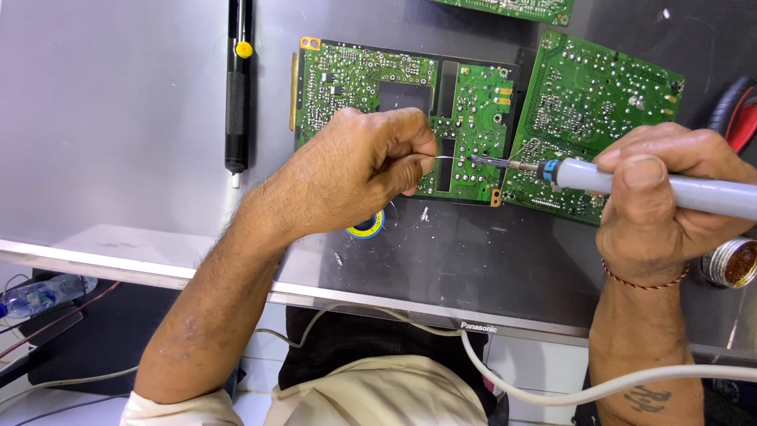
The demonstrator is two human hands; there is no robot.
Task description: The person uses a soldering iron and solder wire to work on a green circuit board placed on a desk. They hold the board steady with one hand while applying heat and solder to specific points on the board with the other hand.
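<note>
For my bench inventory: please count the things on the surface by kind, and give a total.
Green circuit boards: 3
Soldering iron: 1
Desoldering pump: 1
Solder spool: 1
Flux tin: 1
Total: 7

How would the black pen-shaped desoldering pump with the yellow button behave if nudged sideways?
The black pen-shaped desoldering pump looks round-bodied and lies flat on the smooth grey worktop, so it would probably roll. It seems rigid, likely light plastic. Neither hand touches it.
</note>
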